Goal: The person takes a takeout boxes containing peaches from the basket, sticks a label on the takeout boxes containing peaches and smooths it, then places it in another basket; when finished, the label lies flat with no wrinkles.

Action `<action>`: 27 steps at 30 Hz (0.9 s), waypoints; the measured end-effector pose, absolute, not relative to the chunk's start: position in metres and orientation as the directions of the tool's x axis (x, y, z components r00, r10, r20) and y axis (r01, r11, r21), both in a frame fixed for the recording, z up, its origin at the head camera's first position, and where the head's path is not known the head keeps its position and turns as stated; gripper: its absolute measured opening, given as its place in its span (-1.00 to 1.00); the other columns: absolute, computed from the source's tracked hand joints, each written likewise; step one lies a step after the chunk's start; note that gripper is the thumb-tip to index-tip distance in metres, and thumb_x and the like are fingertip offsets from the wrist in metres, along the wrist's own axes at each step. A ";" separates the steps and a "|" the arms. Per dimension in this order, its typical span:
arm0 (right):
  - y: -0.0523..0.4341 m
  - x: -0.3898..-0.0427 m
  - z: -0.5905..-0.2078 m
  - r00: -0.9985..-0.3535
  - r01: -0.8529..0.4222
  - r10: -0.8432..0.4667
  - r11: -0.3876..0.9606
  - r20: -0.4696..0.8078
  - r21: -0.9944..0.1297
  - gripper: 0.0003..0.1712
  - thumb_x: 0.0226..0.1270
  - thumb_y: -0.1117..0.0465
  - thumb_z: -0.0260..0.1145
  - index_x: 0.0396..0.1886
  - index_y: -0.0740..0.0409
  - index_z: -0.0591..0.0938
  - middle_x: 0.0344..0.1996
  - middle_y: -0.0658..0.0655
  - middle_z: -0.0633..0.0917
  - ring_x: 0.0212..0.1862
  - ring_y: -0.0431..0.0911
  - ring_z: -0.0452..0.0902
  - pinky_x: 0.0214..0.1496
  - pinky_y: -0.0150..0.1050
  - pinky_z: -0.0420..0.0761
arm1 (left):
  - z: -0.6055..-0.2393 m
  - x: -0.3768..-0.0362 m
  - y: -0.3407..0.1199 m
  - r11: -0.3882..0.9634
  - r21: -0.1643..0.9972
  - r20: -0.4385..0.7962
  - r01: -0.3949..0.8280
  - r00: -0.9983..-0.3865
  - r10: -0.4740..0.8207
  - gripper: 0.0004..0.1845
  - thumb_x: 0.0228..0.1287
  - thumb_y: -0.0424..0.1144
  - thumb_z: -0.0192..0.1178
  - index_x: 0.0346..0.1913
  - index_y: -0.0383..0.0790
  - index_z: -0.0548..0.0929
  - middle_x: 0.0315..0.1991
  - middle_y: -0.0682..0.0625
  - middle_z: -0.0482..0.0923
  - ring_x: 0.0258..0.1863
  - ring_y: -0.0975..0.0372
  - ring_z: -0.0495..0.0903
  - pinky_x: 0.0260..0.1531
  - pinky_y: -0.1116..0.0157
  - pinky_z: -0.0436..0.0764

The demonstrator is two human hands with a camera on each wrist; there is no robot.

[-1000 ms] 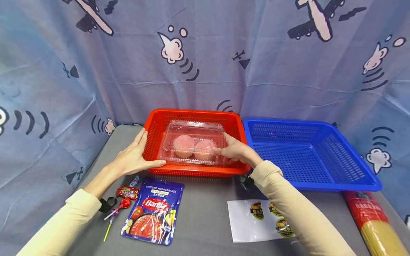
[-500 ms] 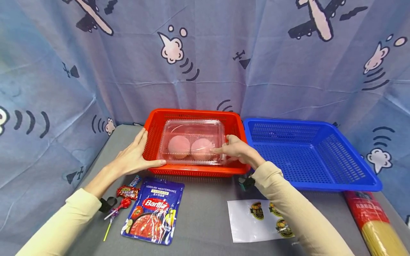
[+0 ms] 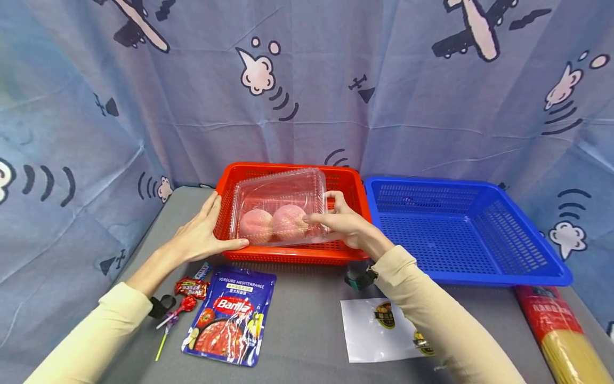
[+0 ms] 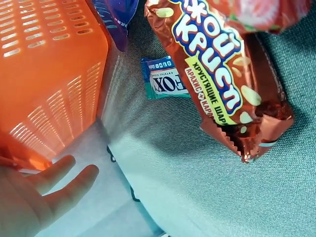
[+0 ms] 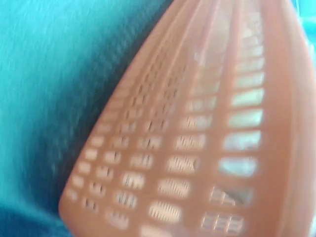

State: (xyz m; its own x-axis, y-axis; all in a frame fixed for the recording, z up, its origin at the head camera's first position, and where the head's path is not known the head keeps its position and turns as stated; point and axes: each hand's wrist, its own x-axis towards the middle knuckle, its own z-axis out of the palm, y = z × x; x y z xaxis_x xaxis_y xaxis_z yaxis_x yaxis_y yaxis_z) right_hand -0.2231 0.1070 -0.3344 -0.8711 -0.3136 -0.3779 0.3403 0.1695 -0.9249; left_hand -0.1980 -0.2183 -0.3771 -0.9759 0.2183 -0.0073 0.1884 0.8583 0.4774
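1. My right hand [image 3: 346, 226] pinched the right end of the clear box [image 3: 280, 205], thumb in front and fingers behind.
2. The box was tipped up above the red basket [image 3: 230, 186], its right end highest, with two pink buns [image 3: 273, 224] inside.
3. My left hand [image 3: 199, 234] lay flat against the left wall of the red basket, fingers straight, holding nothing.
4. I thought the box was light, thin and bendy, so a hard squeeze could crack it or pop the lid.
5. The buns looked soft and could roll to the low end.
6. The stiff rim seemed the best place to hold.
7. The blue basket [image 3: 527, 266] sat just beside the red one.
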 end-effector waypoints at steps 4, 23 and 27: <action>0.103 -0.217 -0.333 -0.888 0.344 -0.294 0.088 -0.354 -0.935 -0.25 0.37 0.33 0.33 0.27 -0.08 0.03 -0.14 0.14 0.56 -0.13 0.07 0.63 -0.08 -0.03 0.79 | -0.377 -0.198 -0.219 0.856 0.483 -0.009 0.184 -0.977 0.215 0.37 0.04 0.53 0.28 0.68 0.05 -0.31 0.70 -0.08 -0.31 0.47 -0.29 0.29 0.17 -0.40 0.49; 0.140 -0.165 -0.290 -0.951 0.185 -0.243 0.058 -0.194 -0.981 -0.20 0.41 0.31 0.29 0.40 -0.04 -0.01 0.12 0.27 0.43 -0.09 -0.01 0.71 -0.05 -0.06 0.79 | -0.377 -0.196 -0.219 0.871 0.463 -0.032 0.165 -0.979 0.202 0.41 0.03 0.57 0.24 0.67 -0.05 -0.33 0.71 -0.05 -0.38 0.48 -0.30 0.27 0.20 -0.40 0.45; 0.153 -0.153 -0.285 -0.959 0.163 -0.229 0.038 -0.168 -0.986 -0.20 0.41 0.31 0.29 0.39 -0.07 0.00 0.14 0.28 0.41 -0.12 -0.05 0.74 -0.03 -0.04 0.78 | -0.377 -0.196 -0.219 0.876 0.456 -0.033 0.159 -0.980 0.195 0.42 0.02 0.58 0.23 0.67 -0.06 -0.33 0.71 -0.04 -0.39 0.47 -0.29 0.30 0.21 -0.38 0.47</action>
State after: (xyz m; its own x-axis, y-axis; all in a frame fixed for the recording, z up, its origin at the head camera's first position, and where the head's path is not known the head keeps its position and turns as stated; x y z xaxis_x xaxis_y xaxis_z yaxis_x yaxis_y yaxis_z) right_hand -0.1534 0.1530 -0.2845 -0.9589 -0.2290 -0.1676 0.1631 0.0384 -0.9859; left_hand -0.1957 -0.2186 -0.3765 -0.9802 0.1952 -0.0333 0.1588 0.8757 0.4561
